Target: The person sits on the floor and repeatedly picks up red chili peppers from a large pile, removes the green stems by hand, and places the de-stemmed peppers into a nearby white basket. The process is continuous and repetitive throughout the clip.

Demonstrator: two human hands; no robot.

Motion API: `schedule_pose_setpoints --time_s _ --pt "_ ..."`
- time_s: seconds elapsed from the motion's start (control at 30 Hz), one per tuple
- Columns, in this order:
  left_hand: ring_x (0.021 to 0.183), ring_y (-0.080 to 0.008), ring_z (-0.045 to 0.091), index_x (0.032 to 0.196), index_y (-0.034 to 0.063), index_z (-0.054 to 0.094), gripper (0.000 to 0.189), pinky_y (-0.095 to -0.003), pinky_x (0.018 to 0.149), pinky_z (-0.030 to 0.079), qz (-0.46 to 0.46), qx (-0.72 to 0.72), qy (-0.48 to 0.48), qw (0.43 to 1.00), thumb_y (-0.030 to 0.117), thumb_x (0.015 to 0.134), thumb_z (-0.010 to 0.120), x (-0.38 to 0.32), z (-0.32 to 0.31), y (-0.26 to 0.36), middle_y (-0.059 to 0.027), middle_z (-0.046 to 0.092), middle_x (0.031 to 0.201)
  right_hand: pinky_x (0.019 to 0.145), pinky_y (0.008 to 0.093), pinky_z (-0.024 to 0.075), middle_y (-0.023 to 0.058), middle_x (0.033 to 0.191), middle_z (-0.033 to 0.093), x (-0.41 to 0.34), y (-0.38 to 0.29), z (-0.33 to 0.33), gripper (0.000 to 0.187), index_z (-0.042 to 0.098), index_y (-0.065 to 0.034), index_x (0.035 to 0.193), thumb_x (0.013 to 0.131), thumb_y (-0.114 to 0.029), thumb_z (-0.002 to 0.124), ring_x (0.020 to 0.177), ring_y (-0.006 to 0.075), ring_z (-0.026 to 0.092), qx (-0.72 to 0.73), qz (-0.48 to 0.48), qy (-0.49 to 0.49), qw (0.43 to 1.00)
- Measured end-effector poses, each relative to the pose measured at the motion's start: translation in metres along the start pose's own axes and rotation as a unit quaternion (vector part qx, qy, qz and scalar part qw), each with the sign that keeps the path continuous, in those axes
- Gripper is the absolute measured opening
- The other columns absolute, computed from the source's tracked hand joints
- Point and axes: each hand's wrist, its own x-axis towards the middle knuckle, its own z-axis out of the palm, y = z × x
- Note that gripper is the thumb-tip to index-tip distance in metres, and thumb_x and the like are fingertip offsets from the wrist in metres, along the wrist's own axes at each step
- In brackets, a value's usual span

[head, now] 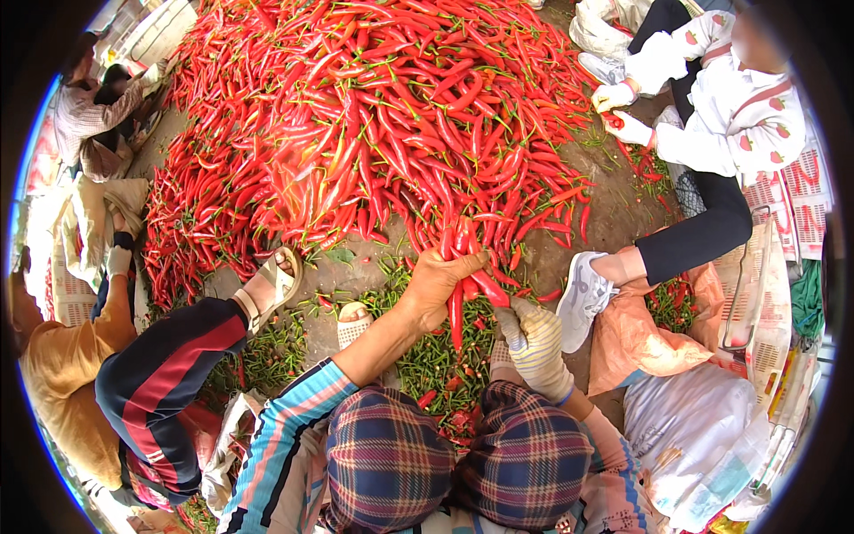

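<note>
My bare left hand (pixel 437 284) is closed around several red chili peppers (pixel 456 314), whose ends stick out on both sides of the fist. My right hand (pixel 537 340), in a striped knit glove, touches the tip of one red pepper (pixel 490 288) with thumb and fingers; whether it grips it is hard to tell. Beyond both hands rises a large heap of red chili peppers (pixel 373 133) with green stems. Green stem pieces (pixel 427 360) lie thickly on the ground below my hands, between my plaid-covered knees (pixel 390 454), with some bits of red pepper among them.
A co-worker in white sleeves (pixel 700 120) sits at the right, gloved hands by the heap. At the left are a person in ochre clothing (pixel 73 394), a sandalled foot (pixel 270 287) and another person farther back. An orange sack (pixel 647 340) and white sack (pixel 687 427) lie right; plastic crates stand behind.
</note>
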Motion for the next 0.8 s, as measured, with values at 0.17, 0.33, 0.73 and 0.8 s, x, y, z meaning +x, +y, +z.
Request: schedule_pose_setpoints --time_s 0.17,0.33,0.73,0.8 --pt "0.050 -0.0111 0.060 0.090 0.0026 0.066 0.008 -0.0213 0.041 0.047 -0.058 -0.003 0.025 0.998 0.007 0.085 0.071 -0.009 -0.002 -0.010 -0.0060 0.067 0.073 0.049 0.0397 0.0430 0.0097 0.063 0.057 -0.008 0.005 -0.011 0.020 0.060 -0.0063 0.093 0.081 -0.021 0.069 0.055 0.0255 0.058 -0.136 -0.203 0.021 0.969" --pt "0.051 -0.0112 0.059 0.095 0.0035 0.066 0.010 -0.0212 0.042 0.046 -0.017 -0.009 0.138 0.990 0.006 0.086 0.069 0.008 -0.037 -0.003 -0.0056 0.068 0.076 0.053 0.0399 0.0456 0.0010 0.058 0.054 -0.037 0.037 0.009 0.032 0.061 -0.0071 0.110 0.082 -0.022 0.060 0.052 0.0197 0.056 -0.150 -0.223 -0.189 0.944" --pt "0.061 -0.0130 0.064 0.098 0.0025 0.065 0.014 -0.0214 0.047 0.049 -0.084 0.046 0.092 0.991 0.003 0.085 0.068 0.016 -0.048 -0.026 -0.0081 0.070 0.084 0.087 0.0435 0.0435 0.0058 0.112 0.061 -0.012 0.194 0.109 0.028 0.063 -0.0154 0.102 0.076 -0.024 0.066 0.102 0.0238 0.057 -0.381 0.107 0.000 0.918" --pt "0.057 -0.0117 0.062 0.097 0.0029 0.064 0.013 -0.0202 0.047 0.048 -0.087 0.061 0.084 0.991 0.005 0.085 0.069 0.018 -0.047 -0.032 -0.0071 0.069 0.081 0.086 0.0430 0.0432 0.0041 0.107 0.061 -0.014 0.194 0.111 0.035 0.062 -0.0168 0.101 0.069 -0.025 0.072 0.099 0.0242 0.057 -0.389 0.125 -0.024 0.912"
